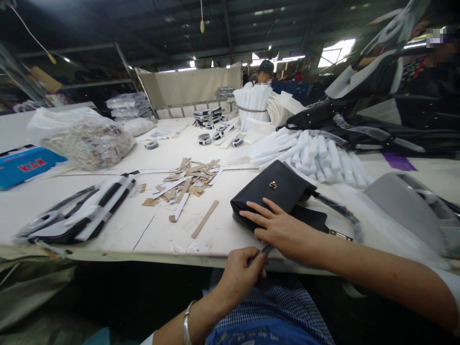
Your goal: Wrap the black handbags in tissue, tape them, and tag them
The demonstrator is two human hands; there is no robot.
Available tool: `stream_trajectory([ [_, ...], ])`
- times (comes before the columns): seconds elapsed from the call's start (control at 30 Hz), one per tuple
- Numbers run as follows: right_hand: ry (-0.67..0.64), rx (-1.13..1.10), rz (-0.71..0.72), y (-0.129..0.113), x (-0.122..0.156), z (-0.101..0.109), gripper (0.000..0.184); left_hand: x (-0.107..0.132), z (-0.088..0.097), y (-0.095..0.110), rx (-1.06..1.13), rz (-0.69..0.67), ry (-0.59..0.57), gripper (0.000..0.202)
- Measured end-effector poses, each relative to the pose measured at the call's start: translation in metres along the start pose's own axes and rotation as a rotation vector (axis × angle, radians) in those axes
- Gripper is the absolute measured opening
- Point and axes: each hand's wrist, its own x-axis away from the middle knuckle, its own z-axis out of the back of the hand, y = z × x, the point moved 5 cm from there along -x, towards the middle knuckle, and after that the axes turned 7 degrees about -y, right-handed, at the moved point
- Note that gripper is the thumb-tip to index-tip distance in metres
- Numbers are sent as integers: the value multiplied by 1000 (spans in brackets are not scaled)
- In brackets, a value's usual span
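A black handbag with a small gold-coloured clasp lies tilted near the table's front edge. My right hand rests on its flap, fingers spread, holding it from above. Just below, at the table edge, my left hand is closed around the end of a dark strap; where the strap joins the bag is hidden under my right hand. To the right of the bag stretches a handle in clear wrapping, with a metal buckle beside it.
Left of the bag lies a pile of cardboard strips. Farther left are a wrapped black-and-white bag and a large plastic sack. White foam rolls lie behind the handbag, a grey device to the right. A person is across the table.
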Motion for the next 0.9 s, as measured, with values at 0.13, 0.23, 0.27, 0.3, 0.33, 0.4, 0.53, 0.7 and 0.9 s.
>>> stream_trajectory([
  [0.13, 20, 25, 4, 1, -1, 5, 14, 0, 0, 1, 29, 12, -2, 40],
  [0.23, 77, 10, -3, 2, 3, 8, 14, -2, 1, 0, 82, 27, -12, 39],
  [0.27, 106, 5, -8, 1, 6, 8, 14, -3, 2, -1, 112, 39, -22, 39],
  [0.3, 140, 4, -17, -1, 9, 9, 14, -4, 2, -2, 146, 52, -34, 39],
  [0.33, 181, 4, -28, -4, 12, 9, 14, -5, 2, -2, 182, 65, -50, 40],
  [0.4, 284, 8, -51, -11, 20, 8, 15, -5, 1, -2, 244, 87, -81, 42],
  [0.53, 523, -6, -118, -25, 38, -2, 25, -2, -4, 1, 454, 119, -140, 43],
  [0.7, 670, 63, -190, -43, 57, -32, 33, -2, -10, -2, 730, 155, -182, 39],
  [0.9, 711, 26, -250, -65, 85, -57, 29, -6, 0, -5, 739, 145, -150, 38],
])
